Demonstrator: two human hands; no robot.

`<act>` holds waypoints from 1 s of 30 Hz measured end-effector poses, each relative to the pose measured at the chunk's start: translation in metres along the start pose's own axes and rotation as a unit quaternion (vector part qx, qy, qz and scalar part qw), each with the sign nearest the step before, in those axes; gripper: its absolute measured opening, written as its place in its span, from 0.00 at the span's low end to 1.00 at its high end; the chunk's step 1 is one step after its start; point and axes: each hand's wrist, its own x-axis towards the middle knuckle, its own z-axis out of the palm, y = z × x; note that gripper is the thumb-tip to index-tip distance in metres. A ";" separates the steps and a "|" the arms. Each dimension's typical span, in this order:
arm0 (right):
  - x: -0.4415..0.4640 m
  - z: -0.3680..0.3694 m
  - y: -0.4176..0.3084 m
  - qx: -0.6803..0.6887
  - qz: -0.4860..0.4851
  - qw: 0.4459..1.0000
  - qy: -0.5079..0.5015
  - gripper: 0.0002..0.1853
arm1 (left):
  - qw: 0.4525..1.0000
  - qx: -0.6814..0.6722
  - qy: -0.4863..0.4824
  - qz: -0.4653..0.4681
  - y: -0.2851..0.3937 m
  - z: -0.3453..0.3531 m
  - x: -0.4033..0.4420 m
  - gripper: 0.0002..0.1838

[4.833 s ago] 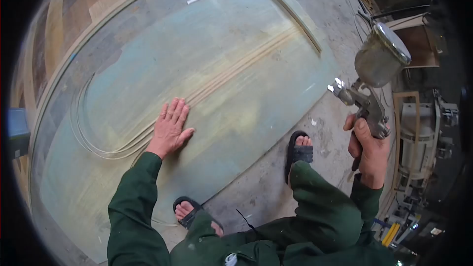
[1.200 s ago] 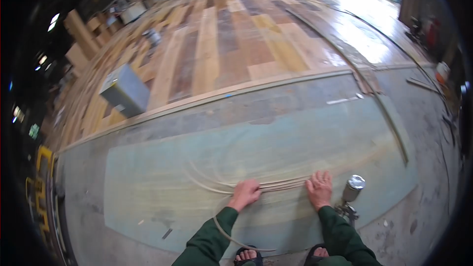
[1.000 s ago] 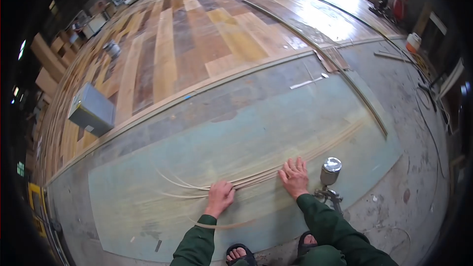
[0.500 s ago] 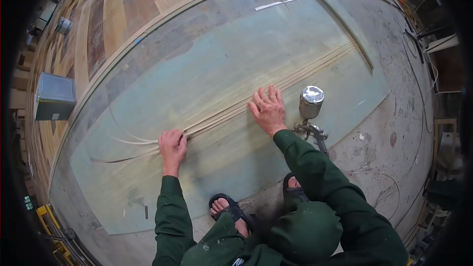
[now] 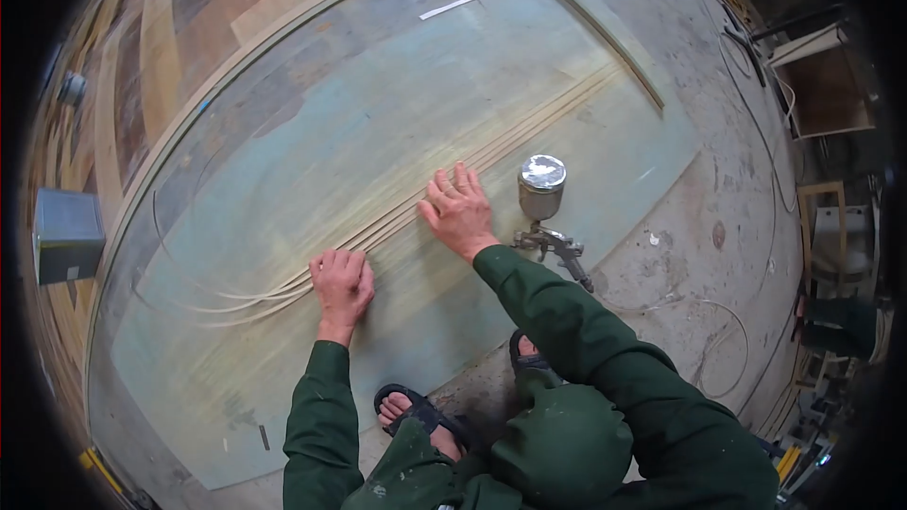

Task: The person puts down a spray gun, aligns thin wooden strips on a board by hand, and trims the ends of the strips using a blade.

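Note:
Several thin, pale strips (image 5: 515, 141) run diagonally over a bluish-green sheet (image 5: 312, 151) on the floor. My left hand (image 5: 342, 288) has its fingers curled over the strips, whose loose ends curve away at the left. Farther along them, my right hand (image 5: 457, 208) lies flat with its fingers spread on the strips. A spray gun (image 5: 550, 244) with a silver-lidded metal cup (image 5: 541, 187) stands on the sheet just right of my right hand, not held. Its thin hose trails to the right.
A long rail (image 5: 605, 30) crosses the sheet's far right corner. At the left, a metal can (image 5: 68, 227) is on the wood-plank floor (image 5: 213, 28). A white strip (image 5: 458, 6) lies beyond the sheet. Wooden frames and a box (image 5: 824, 94) are at the right.
The spray gun, earlier in my right hand, now stands on the sheet. My right hand has come onto the strips, and my left hand has curled over them. The loose ends at the left have shifted.

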 end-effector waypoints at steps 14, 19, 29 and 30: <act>0.006 -0.012 -0.001 -0.020 -0.023 0.998 -0.046 0.23 | 0.995 0.055 -0.079 -0.010 -0.052 -0.047 -0.025 0.08; 0.005 -0.008 0.001 -0.030 -0.019 0.998 -0.043 0.23 | 0.988 0.135 -0.055 -0.060 -0.079 -0.061 -0.047 0.07; 0.006 -0.005 0.000 -0.038 -0.007 0.997 -0.064 0.24 | 0.970 0.087 -0.115 -0.197 -0.086 -0.070 -0.069 0.07; 0.005 -0.005 0.000 -0.035 -0.006 0.997 -0.061 0.24 | 0.962 0.066 -0.141 -0.223 -0.088 -0.073 -0.066 0.06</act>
